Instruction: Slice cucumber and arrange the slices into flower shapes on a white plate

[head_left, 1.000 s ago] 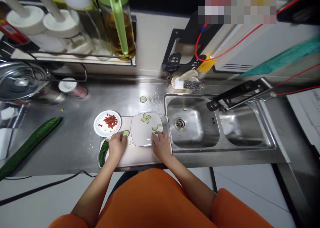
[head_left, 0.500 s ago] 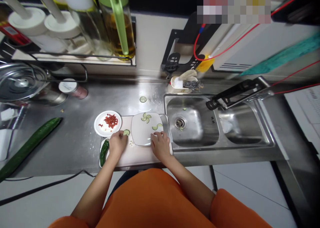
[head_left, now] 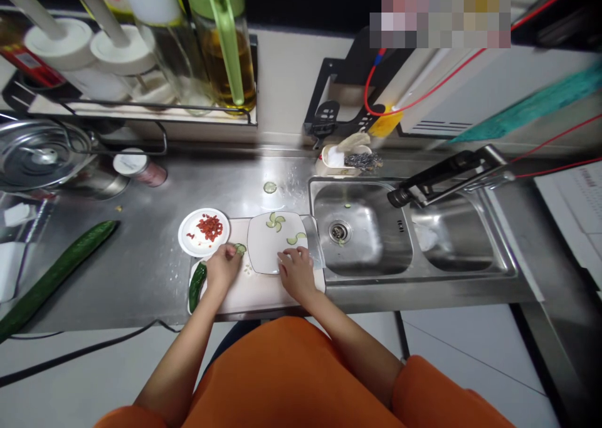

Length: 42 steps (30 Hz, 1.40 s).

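Note:
My left hand [head_left: 223, 266] pinches cucumber slices [head_left: 240, 249] above the left part of the white cutting board [head_left: 235, 299]. Fingers apart, my right hand [head_left: 297, 271] hovers over or rests on the near right part of a white square plate [head_left: 263, 252]; I cannot tell if it touches. On that plate, thin cucumber pieces [head_left: 275, 221] form a flower-like ring, and a few more pieces [head_left: 296, 239] curve at the right. A short cucumber piece [head_left: 197, 287] lies at the board's left edge. A knife blade [head_left: 314, 237] shows partly beside the plate.
A round white plate [head_left: 188, 243] with red bits stands behind my left hand. A whole cucumber [head_left: 61, 271] lies at the left. One cucumber slice [head_left: 269, 187] sits on the steel counter behind the plate. The double sink [head_left: 362, 271] with its black faucet [head_left: 437, 174] is at the right.
My right hand has shifted slightly left over the square plate, its fingers more spread. My left hand stays at nearly the same spot, and the slices it holds have tilted.

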Available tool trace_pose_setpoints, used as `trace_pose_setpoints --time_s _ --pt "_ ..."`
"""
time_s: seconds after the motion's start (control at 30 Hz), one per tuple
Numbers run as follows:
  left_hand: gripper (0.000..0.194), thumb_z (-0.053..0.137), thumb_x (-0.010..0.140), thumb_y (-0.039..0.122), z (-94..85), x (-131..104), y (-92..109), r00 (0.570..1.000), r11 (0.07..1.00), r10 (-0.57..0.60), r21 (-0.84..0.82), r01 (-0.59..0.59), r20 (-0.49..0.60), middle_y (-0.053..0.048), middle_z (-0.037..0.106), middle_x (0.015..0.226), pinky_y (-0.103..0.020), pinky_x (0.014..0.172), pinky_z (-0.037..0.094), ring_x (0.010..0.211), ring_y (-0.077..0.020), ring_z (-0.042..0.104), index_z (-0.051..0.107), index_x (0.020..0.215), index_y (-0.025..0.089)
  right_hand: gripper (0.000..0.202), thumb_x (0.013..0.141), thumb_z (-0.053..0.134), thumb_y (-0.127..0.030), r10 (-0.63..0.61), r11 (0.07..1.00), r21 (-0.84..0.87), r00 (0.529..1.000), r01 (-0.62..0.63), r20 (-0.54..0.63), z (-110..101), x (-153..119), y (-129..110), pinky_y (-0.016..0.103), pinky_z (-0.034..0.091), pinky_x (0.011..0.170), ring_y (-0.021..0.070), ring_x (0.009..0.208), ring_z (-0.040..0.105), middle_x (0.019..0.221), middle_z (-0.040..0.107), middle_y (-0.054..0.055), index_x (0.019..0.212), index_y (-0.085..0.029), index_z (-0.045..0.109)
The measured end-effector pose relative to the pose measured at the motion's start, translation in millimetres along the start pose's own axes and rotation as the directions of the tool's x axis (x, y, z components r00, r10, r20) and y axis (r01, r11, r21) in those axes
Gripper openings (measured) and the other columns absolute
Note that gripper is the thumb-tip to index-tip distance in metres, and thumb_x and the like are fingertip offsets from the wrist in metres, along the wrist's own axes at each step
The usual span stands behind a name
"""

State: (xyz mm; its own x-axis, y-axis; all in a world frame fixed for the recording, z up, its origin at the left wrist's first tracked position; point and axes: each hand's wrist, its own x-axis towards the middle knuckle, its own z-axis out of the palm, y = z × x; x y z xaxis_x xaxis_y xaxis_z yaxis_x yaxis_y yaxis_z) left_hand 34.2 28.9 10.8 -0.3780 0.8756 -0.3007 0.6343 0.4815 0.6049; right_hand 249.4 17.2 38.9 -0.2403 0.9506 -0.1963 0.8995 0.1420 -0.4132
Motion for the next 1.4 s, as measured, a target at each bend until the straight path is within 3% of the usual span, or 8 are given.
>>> trace_pose_setpoints --time_s 0.27,0.4,0.57,0.73,0.83,0.9,1.23,1.4 --pt "0.027 0.067 0.066 0.043 -4.4 -9 20 0.961 0.938 0.140 -0.341 -0.052 0.239 0.002 0.059 0.063 -0.021 0.055 0.037 0.056 -0.0093 0.048 0.064 0.074 0.018 0.032 0.082 0.054 -0.017 -0.109 0.872 0.478 0.994 0.103 -0.014 8 33 -9 0.041 0.033 0.095 0.0215 0.104 0.051 0.110 0.064 0.006 0.112 -0.022 0.064" --pt "0.030 0.072 0.063 0.044 -1.2 -11 34 0.926 0.893 0.150 -0.450 0.023 0.346 0.002 0.058 0.063 -0.020 0.054 0.036 0.057 -0.0083 0.047 0.066 0.074 0.017 0.021 0.079 0.057 -0.018 -0.095 0.757 0.654 0.992 0.017 0.084 3 44 -6 0.032 0.040 0.086 0.0188 0.098 0.056 0.100 0.069 0.003 0.097 -0.022 0.068" --pt "0.037 0.076 0.058 0.045 5.3 -12 42 0.887 0.806 0.070 -0.551 0.219 0.456 0.001 0.060 0.065 -0.019 0.054 0.037 0.057 -0.0070 0.048 0.067 0.079 0.015 0.006 0.077 0.062 -0.020 -0.015 0.734 0.674 0.990 -0.082 0.137 -11 42 0 0.026 0.041 0.072 0.0146 0.078 0.058 0.080 0.068 0.001 0.077 -0.019 0.068" --pt "0.044 0.072 0.064 0.052 13.1 -16 49 0.743 0.619 -0.172 -0.515 0.592 0.647 -0.004 0.065 0.071 -0.020 0.058 0.044 0.062 -0.0094 0.058 0.064 0.083 0.013 0.007 0.078 0.061 -0.017 -0.024 0.802 0.596 0.995 -0.041 0.101 -24 35 7 0.026 0.040 0.075 0.0138 0.078 0.056 0.078 0.067 0.000 0.077 -0.019 0.068" --pt "0.043 0.068 0.069 0.054 18.7 -15 56 0.647 0.615 -0.210 -0.415 0.670 0.733 -0.006 0.067 0.073 -0.020 0.054 0.044 0.062 -0.0109 0.061 0.062 0.083 0.013 0.007 0.078 0.062 -0.017 -0.058 0.831 0.557 0.994 -0.001 0.089 -30 30 13 0.026 0.040 0.077 0.0143 0.081 0.056 0.078 0.067 0.000 0.079 -0.020 0.068" --pt "0.042 0.066 0.071 0.053 23.3 -14 59 0.617 0.629 -0.199 -0.383 0.676 0.761 -0.007 0.067 0.073 -0.020 0.052 0.043 0.062 -0.0111 0.062 0.062 0.083 0.013 0.007 0.078 0.062 -0.016 -0.093 0.839 0.543 0.993 0.038 0.073 -33 28 18 0.026 0.039 0.079 0.0141 0.081 0.056 0.078 0.068 -0.001 0.079 -0.020 0.068" --pt "0.037 0.080 0.055 0.021 42.6 -4 71 0.584 0.624 -0.138 -0.388 0.678 0.800 -0.001 0.065 0.065 -0.015 0.048 0.040 0.058 -0.0078 0.060 0.066 0.088 0.013 0.007 0.079 0.062 -0.018 0.008 0.854 0.519 0.999 -0.033 0.049 -39 15 38 0.027 0.039 0.078 0.0149 0.080 0.057 0.076 0.068 0.000 0.077 -0.019 0.069" --pt "0.034 0.077 0.054 0.020 54.8 -1 83 0.650 0.721 -0.154 -0.365 0.589 0.744 -0.002 0.064 0.063 -0.018 0.052 0.041 0.059 -0.0094 0.059 0.068 0.087 0.011 0.007 0.077 0.062 -0.018 0.119 0.872 0.476 0.993 -0.115 0.022 -32 15 53 0.026 0.039 0.074 0.0133 0.072 0.056 0.071 0.068 -0.001 0.075 -0.019 0.069"
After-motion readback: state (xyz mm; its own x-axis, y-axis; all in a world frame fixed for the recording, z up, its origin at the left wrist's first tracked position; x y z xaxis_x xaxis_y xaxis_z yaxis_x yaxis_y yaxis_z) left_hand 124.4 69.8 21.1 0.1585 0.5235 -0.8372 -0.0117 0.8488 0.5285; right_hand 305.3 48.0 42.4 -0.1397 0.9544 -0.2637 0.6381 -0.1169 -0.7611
